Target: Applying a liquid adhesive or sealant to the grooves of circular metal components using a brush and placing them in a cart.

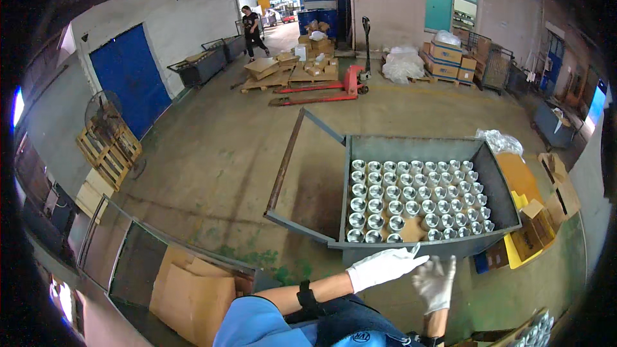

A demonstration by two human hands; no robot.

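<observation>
My left hand, in a white glove, reaches across just off the near wall of a grey metal cart. Its fingers are stretched out with the thumb raised, and nothing shows in it. To its right my right hand, also gloved, has its thumb up; motion smears its other fingers. Inside the cart stand rows of silver metal pistons on brown cardboard. That cardboard shows bare in a gap at the near middle of the rows. A handle frame juts from the cart's left side.
At lower left, another grey cart holds cardboard. Right of the piston cart lie cardboard boxes and a yellow sheet. More metal parts show at bottom right. A red pallet jack stands beyond; a person is far off.
</observation>
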